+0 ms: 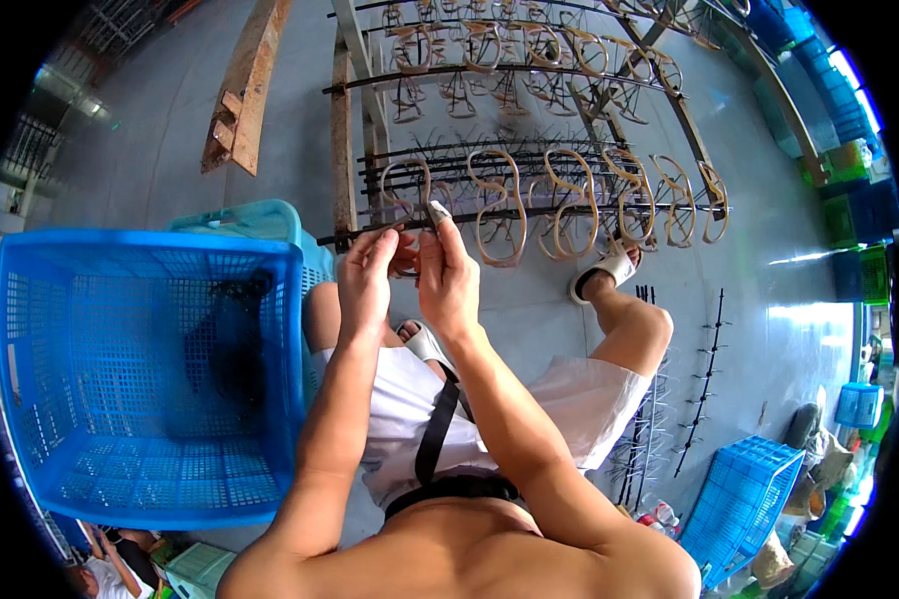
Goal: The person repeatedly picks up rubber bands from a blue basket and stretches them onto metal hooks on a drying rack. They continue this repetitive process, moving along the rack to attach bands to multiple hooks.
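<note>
My left hand [368, 282] and my right hand [448, 275] meet at the left end of a dark hanging bar [549, 211]. Their fingers close around the lower part of the leftmost tan, curved loop piece [407, 168], which they mostly hide. White tape [438, 211] wraps a fingertip of my right hand. To the right, several similar S-shaped tan loop pieces [499, 205] hang in a row from the same bar. What my fingertips press on is too small to make out.
Beyond stands a metal rack [344, 150] with more rows of loops. A large blue crate [150, 514] stands at left, dark material inside, beside a teal crate [270, 215]. Hooked black rods [709, 374] lie on the floor at right, near another blue crate [754, 504]. A rusty beam [250, 85] extends at upper left.
</note>
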A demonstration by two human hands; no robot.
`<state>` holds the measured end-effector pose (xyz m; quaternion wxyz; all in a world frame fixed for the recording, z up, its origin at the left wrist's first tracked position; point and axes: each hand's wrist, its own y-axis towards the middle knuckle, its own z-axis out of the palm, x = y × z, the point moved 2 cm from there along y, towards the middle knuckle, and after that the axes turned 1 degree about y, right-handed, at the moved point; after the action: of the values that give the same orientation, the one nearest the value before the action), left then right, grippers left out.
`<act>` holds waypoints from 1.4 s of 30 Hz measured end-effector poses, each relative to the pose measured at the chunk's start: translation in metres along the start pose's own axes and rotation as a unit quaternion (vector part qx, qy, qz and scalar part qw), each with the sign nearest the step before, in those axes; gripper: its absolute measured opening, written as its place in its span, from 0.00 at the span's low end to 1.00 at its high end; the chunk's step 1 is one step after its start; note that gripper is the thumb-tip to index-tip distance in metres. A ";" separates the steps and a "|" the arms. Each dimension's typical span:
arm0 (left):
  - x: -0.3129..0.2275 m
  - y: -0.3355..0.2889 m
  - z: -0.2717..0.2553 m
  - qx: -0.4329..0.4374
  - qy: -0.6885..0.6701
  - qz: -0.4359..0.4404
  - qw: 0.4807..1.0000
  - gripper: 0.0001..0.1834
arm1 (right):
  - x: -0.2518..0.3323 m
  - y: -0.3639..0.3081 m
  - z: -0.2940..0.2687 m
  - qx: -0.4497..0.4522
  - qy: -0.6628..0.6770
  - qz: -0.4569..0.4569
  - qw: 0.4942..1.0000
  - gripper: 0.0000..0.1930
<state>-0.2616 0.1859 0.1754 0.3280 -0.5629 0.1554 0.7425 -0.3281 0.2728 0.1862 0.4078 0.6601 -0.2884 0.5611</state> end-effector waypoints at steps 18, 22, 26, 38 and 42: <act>-0.009 0.007 -0.042 -0.061 0.480 0.231 0.844 0.14 | -0.045 0.029 -0.482 -0.140 -0.545 0.132 0.816 0.16; 0.001 0.011 -0.058 -0.010 0.722 0.322 0.612 0.18 | -0.055 0.110 -0.460 -0.094 -0.685 -0.075 0.718 0.18; -0.002 0.046 -0.051 0.045 0.762 0.277 0.584 0.15 | -0.090 0.158 -0.487 -0.027 -0.764 -0.072 0.641 0.18; -0.299 -0.133 0.063 -0.151 0.651 0.630 0.395 0.18 | 0.178 0.094 -0.606 -0.374 -0.619 -0.355 0.593 0.16; -0.440 -0.095 0.166 -0.286 0.581 0.735 0.201 0.16 | 0.273 0.098 -0.679 -0.500 -0.639 -0.356 0.464 0.18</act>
<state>-0.2542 0.2184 0.6539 -0.7308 -0.5245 0.4235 0.1077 -0.6982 0.8297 0.4992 0.5346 0.5637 -0.4393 -0.4510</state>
